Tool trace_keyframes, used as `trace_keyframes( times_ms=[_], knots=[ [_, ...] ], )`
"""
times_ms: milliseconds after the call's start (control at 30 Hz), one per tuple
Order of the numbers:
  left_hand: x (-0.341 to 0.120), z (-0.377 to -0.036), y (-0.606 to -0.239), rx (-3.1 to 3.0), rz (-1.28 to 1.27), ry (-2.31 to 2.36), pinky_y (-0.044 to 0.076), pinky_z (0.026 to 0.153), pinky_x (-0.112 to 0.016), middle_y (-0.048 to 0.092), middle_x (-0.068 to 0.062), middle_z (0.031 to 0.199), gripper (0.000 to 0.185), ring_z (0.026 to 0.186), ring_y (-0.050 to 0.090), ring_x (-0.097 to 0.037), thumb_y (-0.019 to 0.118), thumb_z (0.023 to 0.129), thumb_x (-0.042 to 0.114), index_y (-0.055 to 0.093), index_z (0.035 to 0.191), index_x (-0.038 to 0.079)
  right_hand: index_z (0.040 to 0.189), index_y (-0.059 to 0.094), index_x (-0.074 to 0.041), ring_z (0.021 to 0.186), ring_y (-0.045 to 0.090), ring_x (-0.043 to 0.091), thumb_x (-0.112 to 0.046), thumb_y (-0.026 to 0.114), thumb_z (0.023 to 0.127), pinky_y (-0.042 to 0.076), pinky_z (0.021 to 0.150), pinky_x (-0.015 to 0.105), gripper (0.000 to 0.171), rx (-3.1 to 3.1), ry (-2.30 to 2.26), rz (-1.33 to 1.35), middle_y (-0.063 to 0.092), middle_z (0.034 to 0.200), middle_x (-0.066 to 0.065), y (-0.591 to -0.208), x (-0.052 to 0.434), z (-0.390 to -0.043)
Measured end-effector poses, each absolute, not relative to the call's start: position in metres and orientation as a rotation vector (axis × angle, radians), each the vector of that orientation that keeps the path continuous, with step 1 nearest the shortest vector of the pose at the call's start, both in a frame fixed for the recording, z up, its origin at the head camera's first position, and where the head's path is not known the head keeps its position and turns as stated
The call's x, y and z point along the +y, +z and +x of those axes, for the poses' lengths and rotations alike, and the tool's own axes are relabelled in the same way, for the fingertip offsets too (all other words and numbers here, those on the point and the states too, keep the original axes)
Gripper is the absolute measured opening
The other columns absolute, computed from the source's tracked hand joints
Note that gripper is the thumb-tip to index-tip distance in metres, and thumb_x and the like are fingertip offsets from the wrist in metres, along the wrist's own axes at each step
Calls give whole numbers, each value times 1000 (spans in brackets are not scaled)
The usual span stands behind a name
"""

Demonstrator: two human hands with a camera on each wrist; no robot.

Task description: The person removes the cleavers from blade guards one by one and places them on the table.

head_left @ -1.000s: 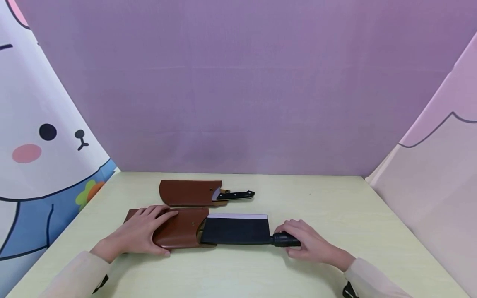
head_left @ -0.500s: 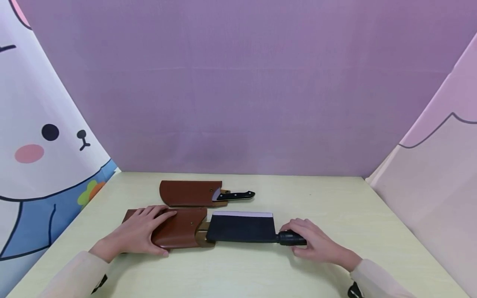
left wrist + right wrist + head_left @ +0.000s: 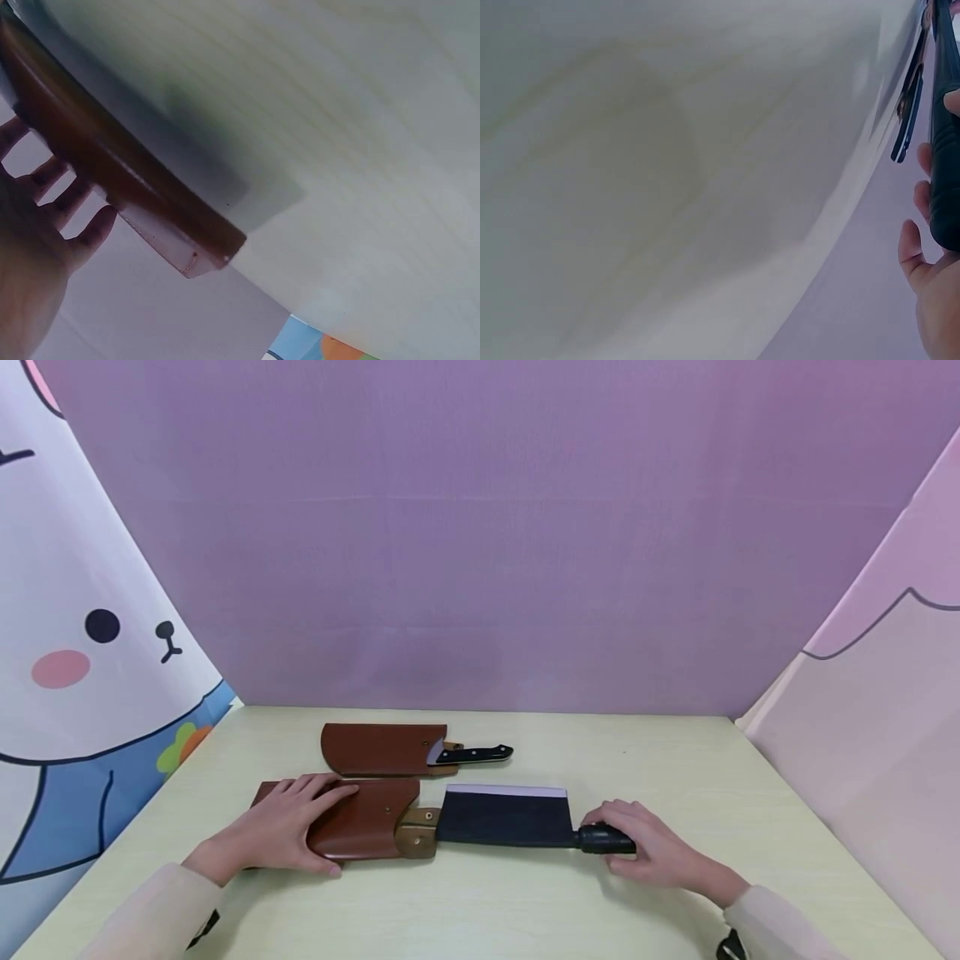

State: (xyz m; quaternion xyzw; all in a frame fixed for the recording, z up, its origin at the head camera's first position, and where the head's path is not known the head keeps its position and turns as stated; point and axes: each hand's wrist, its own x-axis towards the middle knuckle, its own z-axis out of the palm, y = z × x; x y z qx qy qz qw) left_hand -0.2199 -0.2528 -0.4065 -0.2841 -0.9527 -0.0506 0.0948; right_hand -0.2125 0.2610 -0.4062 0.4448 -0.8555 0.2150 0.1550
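The left hand (image 3: pixel 277 831) lies flat with straight fingers (image 3: pixel 56 187) pressing the brown sheath (image 3: pixel 360 827) onto the worktop (image 3: pixel 525 910). Just right of that sheath, the cleaver (image 3: pixel 506 817) lies flat with its dark blade fully out, its tip close to the sheath's open mouth, where a tan strap with a stud shows. The right hand (image 3: pixel 652 852) has its fingers (image 3: pixel 922 195) curled round the black handle (image 3: pixel 603 839).

Behind the sheath, near it, lies a second sheathed knife (image 3: pixel 412 749), black handle pointing right.

The bare edge could cut the left hand if the cleaver swings back toward the sheath, and a loose grip could let the blade skid on the smooth worktop.

No brand, label or writing is readable.
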Motion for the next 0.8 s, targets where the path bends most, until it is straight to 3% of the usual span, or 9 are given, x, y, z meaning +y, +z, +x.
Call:
trace_keyframes(
  times_ms=[533, 800],
  knots=[
    [-245, -221, -407, -2866, -860, -207, 34, 92, -55, 40, -7, 137, 105, 122, 40, -26, 57, 55, 83, 38, 140, 24, 110, 57, -18, 86, 50, 2, -4, 72, 62, 35, 72, 23, 53, -2411, 635, 1317, 59, 99, -11, -407, 286, -209],
    [-239, -222, -409, -2846, -900, -202, 34, 92, -53, 40, -4, 137, 104, 121, 41, -26, 56, 56, 83, 38, 140, 24, 110, 56, -20, 86, 50, -1, -2, 72, 61, 36, 74, 23, 54, -2434, 640, 1291, 57, 98, -17, -407, 297, -206]
  ],
)
